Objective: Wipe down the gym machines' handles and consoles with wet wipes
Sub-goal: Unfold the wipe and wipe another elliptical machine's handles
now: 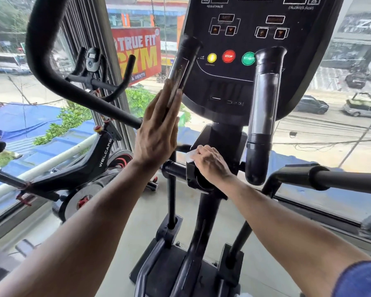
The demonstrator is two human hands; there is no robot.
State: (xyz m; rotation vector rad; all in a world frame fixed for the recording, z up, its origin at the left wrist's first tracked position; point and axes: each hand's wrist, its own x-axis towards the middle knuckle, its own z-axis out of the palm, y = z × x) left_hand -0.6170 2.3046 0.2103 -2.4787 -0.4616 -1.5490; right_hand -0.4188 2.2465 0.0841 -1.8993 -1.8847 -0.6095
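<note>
A black elliptical console [251,46] with yellow, red and green buttons fills the top centre. Two upright sensor handles stand in front of it, the left handle [183,65] and the right handle [263,108]. My left hand [156,133] lies flat with straight fingers against the lower part of the left handle. My right hand [212,163] grips a white wet wipe [191,155] and presses it on the black pivot joint [193,179] of the centre post, below the console.
A curved black moving arm [51,67] sweeps across the upper left. Another arm grip [341,179] juts in from the right. A black spin bike [90,159] stands to the left by the window glass. The machine's base [169,266] sits on the grey floor.
</note>
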